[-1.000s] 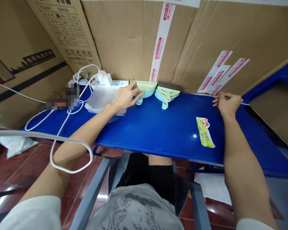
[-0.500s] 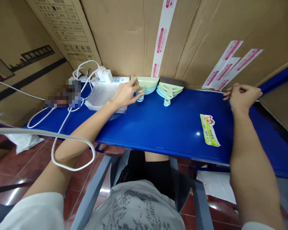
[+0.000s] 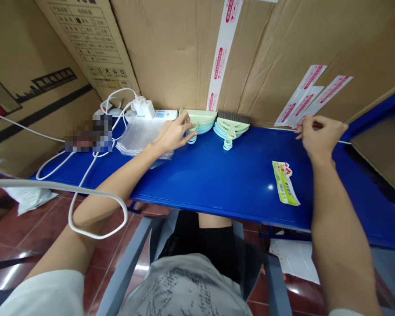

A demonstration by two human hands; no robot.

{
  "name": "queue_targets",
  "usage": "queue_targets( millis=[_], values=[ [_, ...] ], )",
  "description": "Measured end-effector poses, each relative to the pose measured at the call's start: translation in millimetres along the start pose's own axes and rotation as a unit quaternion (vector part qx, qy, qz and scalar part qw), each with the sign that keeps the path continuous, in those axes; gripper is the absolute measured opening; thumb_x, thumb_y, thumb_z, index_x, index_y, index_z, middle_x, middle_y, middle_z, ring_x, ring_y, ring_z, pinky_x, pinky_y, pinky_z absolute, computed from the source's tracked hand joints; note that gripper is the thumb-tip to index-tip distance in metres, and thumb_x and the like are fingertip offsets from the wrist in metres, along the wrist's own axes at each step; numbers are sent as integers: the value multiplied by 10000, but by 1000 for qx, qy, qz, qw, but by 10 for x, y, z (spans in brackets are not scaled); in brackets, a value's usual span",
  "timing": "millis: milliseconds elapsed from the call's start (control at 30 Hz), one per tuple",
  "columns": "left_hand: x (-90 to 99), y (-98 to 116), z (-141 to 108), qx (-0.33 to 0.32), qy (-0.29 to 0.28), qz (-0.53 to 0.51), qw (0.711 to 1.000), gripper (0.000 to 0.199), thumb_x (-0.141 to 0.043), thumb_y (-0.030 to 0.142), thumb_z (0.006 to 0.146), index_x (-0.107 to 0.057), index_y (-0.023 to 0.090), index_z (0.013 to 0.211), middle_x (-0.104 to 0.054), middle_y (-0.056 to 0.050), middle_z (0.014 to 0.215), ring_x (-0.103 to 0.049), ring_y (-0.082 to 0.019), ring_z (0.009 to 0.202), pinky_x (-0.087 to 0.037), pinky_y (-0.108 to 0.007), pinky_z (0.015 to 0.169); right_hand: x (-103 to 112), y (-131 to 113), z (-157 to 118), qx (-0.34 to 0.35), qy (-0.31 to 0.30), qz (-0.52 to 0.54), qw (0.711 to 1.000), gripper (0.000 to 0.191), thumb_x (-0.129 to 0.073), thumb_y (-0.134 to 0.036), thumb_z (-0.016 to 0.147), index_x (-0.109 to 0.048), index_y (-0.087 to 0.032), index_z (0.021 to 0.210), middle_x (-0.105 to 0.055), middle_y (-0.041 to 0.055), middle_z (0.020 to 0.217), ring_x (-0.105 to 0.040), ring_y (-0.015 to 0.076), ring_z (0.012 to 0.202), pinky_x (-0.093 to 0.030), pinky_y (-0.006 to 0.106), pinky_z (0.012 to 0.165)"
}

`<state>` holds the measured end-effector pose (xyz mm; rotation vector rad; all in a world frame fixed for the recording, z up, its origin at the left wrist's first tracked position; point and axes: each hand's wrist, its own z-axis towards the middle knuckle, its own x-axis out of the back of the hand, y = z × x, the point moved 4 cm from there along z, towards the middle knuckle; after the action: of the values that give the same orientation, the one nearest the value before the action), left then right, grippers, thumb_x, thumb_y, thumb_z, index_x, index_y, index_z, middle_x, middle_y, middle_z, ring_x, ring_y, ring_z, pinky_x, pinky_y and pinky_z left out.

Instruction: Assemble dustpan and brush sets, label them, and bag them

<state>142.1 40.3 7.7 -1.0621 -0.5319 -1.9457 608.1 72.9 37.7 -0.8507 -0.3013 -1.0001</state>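
My left hand [image 3: 171, 134] is at the handles of a stack of small dustpans [image 3: 202, 120], pale green on top and light blue below. Its thumb and fingers are apart around the handle end; I see no firm grip. Right of that stack lies another nested stack, small hand brushes [image 3: 230, 127] in green and blue with grey bristles. Out to the right, my right hand [image 3: 324, 136] hovers over the table's back edge, fingers loosely curled and nothing visible in them. A yellow-green printed packet [image 3: 285, 183] lies flat on the tabletop, nearer to me than that hand.
Clear plastic bags [image 3: 141, 134] lie under and beside my left forearm on the blue table [image 3: 217, 184]. Behind them are a white power strip [image 3: 166, 115] with chargers and looping white cables [image 3: 95, 237]. Cardboard [image 3: 171, 52] walls the back.
My right hand has shifted left along the back edge of the table, its fingers closer together. My left hand stays at the dustpan handles. The view has tilted slightly.
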Motion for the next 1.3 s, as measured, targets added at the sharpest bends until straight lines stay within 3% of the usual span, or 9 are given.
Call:
queue_targets(
  millis=[100, 333, 767, 933, 1133, 1300],
  values=[
    [-12, -10, -2, 4, 5, -11, 1000, 489, -484, 592, 1099, -708, 166, 1012, -659, -207, 1250, -718, -325, 948, -502, -397, 731, 75, -146, -41, -5, 70, 24, 997, 314, -567, -332, 1015, -689, -210, 753, -778, 116, 766, -707, 210, 594, -562, 336, 597],
    [3, -23, -6, -7, 14, 0, 1000, 500, -518, 619, 1066, -733, 170, 1019, -661, -197, 1246, -694, -305, 912, -482, -387, 682, 44, -256, -75, 30, 38, 34, 998, 382, -579, -343, 1028, -663, -223, 675, -713, 51, 629, -676, 185, 533, -597, 350, 694],
    [-38, -21, -4, -1, 3, -5, 1000, 430, -537, 564, 1049, -723, 176, 1069, -658, -194, 1270, -663, -245, 755, -484, -378, 633, -44, -300, -144, 6, -7, 14, 1000, 392, -554, -413, 1041, -640, -260, 691, -717, 44, 671, -726, 248, 622, -619, 438, 764],
    [-7, -26, -4, 11, -2, -15, 1000, 403, -623, 566, 1026, -696, 176, 1100, -642, -200, 1290, -676, -277, 847, -505, -391, 696, -40, -400, -171, 27, -13, 34, 999, 380, -584, -361, 1038, -649, -251, 681, -718, 48, 655, -659, 191, 544, -602, 387, 710],
    [-10, -35, -5, 5, -6, -18, 1000, 424, -587, 580, 1044, -699, 172, 1015, -633, -205, 1304, -682, -299, 906, -519, -410, 743, -101, -448, -198, 9, -45, 1, 999, 392, -570, -463, 1082, -652, -294, 737, -764, 55, 739, -718, 232, 695, -631, 460, 832],
    [-24, -44, -11, 12, -3, -31, 999, 428, -585, 577, 1038, -694, 172, 949, -631, -207, 1300, -678, -305, 910, -539, -437, 756, -149, -499, -213, 34, -50, -12, 998, 457, -565, -476, 1078, -618, -250, 685, -740, 46, 696, -722, 220, 645, -630, 435, 799]
  ],
)
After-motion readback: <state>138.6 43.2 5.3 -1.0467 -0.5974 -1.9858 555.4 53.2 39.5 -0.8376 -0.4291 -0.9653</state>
